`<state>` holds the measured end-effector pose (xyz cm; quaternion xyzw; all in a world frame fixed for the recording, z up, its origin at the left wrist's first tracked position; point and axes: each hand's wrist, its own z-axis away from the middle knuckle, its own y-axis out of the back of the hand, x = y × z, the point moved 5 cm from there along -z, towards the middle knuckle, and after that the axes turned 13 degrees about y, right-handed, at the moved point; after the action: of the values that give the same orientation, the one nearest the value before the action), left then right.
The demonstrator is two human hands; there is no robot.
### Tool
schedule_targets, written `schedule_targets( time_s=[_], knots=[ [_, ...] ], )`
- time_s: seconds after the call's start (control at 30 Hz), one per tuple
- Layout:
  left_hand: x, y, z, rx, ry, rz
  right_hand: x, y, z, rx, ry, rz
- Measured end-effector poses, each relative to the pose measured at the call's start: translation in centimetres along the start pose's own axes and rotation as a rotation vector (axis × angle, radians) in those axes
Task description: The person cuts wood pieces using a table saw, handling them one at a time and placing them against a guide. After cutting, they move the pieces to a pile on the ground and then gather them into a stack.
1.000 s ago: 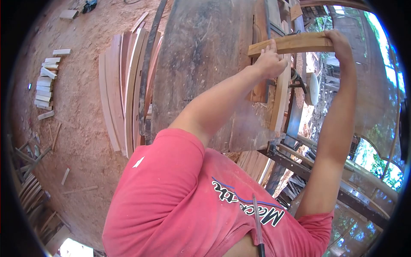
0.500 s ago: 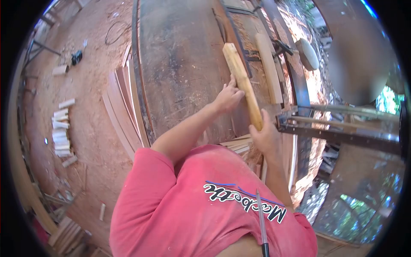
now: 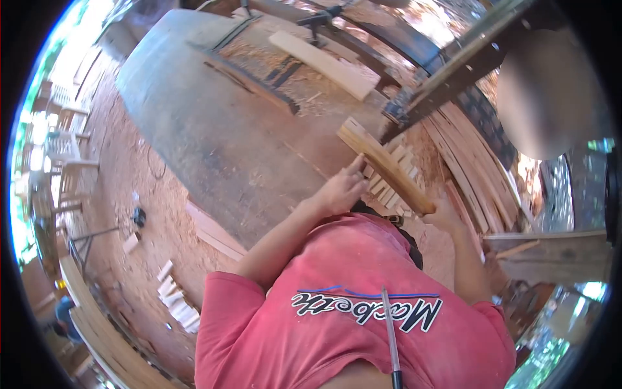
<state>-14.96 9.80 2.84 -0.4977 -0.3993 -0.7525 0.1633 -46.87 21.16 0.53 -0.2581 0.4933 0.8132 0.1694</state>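
Note:
A short, thick length of wood, yellowish on its face, slants in front of my body, its far end up and to the left. My right hand is closed around its near end. Toward the far end, my left hand grips its left side, one finger pressed against the edge. The wood is held up off the large worn worktable, just past its near right corner. Parts of both hands' fingers are hidden behind the wood.
On the worktable's far side, a pale board lies by a slot with shavings. A dark beam juts in at upper right. Small wood pieces lie below the held wood, with long planks to the right. More cut pieces lie on the floor at left.
My body and view have turned to the right. Both hands have carried the wood from over the worktable to beyond its near corner, keeping hold of it.

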Motion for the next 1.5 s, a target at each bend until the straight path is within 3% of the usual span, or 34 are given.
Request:
schedule_targets(
  time_s=[0.07,0.13,0.2,0.27,0.3,0.37,0.4,0.47,0.5,0.57,0.7,0.77,0.8,0.87,0.97,1.0,1.07,1.1,1.13,1.17,1.23,1.3,1.37,1.47,1.5],
  knots=[
    [1.5,2.6,-1.2,-0.004,0.270,0.214,7.1,-1.6,5.0,-0.016,-0.205,-0.364],
    [-3.3,4.7,-3.9,0.127,0.199,-0.018,8.8,-0.2,9.4,-0.073,-0.244,-0.274],
    [-3.4,8.6,-6.3,0.438,0.251,0.333,9.8,-0.8,11.8,-0.137,-0.274,-0.193],
    [-6.8,11.0,-10.1,0.545,0.335,0.346,11.3,-3.0,13.2,-0.156,-0.460,-0.542],
    [-6.3,11.5,-11.8,0.522,0.332,0.337,12.1,-4.3,12.4,-0.146,-0.542,-0.529],
    [-6.3,12.2,-14.0,0.530,0.671,0.436,14.6,-8.6,9.6,-0.171,-0.685,-0.465],
    [-7.9,12.5,-16.1,0.529,0.671,0.431,16.5,-11.0,8.0,-0.203,-0.743,-0.407],
    [-11.7,12.7,-19.5,0.514,0.666,-0.252,19.2,-15.4,5.3,-0.174,-0.934,-0.670],
    [-9.7,12.6,-19.4,0.518,0.708,-0.239,19.2,-15.5,4.1,-0.193,-0.916,-0.654],
    [-5.3,12.2,-19.9,0.515,0.755,-0.314,19.0,-15.9,2.7,0.009,-1.045,-0.790],
    [-3.7,11.5,-21.2,0.602,0.901,-0.364,21.9,-17.3,0.1,0.106,-1.001,-1.000],
    [-3.3,10.7,-21.4,0.561,0.961,-0.271,22.1,-17.5,-0.9,0.291,-0.965,-1.235],
    [-3.1,10.7,-21.6,0.577,0.962,-0.261,20.4,-16.3,-1.3,0.287,-0.950,-1.224],
    [-3.3,10.5,-22.4,0.521,0.920,-0.203,15.0,-13.2,-1.8,0.139,-1.031,-0.866],
    [-3.2,10.6,-22.0,0.677,0.946,-0.156,12.4,-12.9,-4.9,0.036,-0.819,-0.691],
    [-6.0,10.6,-22.4,0.692,0.950,-0.143,11.3,-12.5,-5.5,0.032,-0.808,-0.675],
    [-11.2,10.2,-24.7,0.554,0.710,-0.261,6.5,-8.9,-7.5,0.216,-0.345,-0.689],
    [-8.7,11.0,-22.6,0.569,0.708,-0.251,3.0,-6.9,-7.6,0.260,-0.363,-0.889],
    [-4.0,11.4,-18.5,0.533,0.718,0.042,1.3,-5.7,-7.8,0.259,-0.351,-0.877],
    [-1.1,10.7,-14.9,0.486,0.718,0.333,-0.6,-4.5,-8.3,0.297,-0.178,-0.911],
    [-3.3,7.9,-12.1,0.567,0.653,0.457,-6.1,-1.7,-9.1,0.398,0.095,-0.885],
    [-0.2,5.8,-7.8,0.454,0.616,0.491,-12.0,0.2,-9.7,0.453,0.202,-0.813],
    [1.8,4.1,-5.0,0.358,0.598,0.314,-17.1,1.7,-10.2,0.489,0.425,-0.224],
    [2.0,0.8,-4.1,0.307,0.509,0.202,-16.7,-0.3,-12.4,0.326,0.350,-0.067],
    [1.5,1.1,-3.7,0.331,0.506,0.215,-12.8,-3.3,-14.7,0.342,0.396,-0.525]
  ],
)
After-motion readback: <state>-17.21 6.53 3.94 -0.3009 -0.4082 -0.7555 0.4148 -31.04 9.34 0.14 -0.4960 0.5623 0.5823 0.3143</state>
